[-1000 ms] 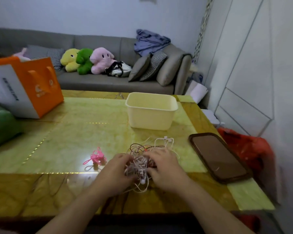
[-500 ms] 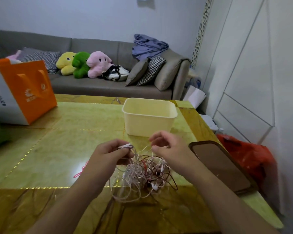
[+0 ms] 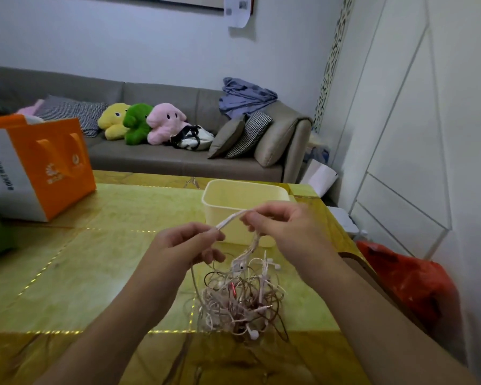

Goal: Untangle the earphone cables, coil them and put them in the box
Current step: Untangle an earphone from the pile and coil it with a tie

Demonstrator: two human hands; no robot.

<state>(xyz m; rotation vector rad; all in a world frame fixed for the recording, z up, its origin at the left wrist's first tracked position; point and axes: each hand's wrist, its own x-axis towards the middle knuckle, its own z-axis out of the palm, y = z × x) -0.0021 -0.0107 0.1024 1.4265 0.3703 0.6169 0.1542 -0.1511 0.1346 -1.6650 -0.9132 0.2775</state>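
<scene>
Both forearms reach forward from the near edge over the yellow-green table (image 3: pixel 95 259), hands raised above its surface. The left hand (image 3: pixel 184 245) has its fingers curled, thumb and forefinger pinching one end of a pale cable bundle. The right hand (image 3: pixel 286 226) is a little higher and farther, its fingers also curled, pinching the same bundle at its other end, so a short taut stretch of white cable (image 3: pixel 231 219) runs up from left hand to right. From the right hand's grip, strands drop down into the tangle of earphone cables (image 3: pixel 239 298), a loose knot of white, pinkish and brown wires with earbuds showing, which hangs below and between the two hands; whether its bottom touches the table I cannot tell. The cream box (image 3: pixel 222 195) stands on the table just beyond the hands, open at the top. An orange paper bag (image 3: pixel 50 168) stands at the far left of the table. A grey sofa (image 3: pixel 150 159) with plush toys runs along the far wall.
</scene>
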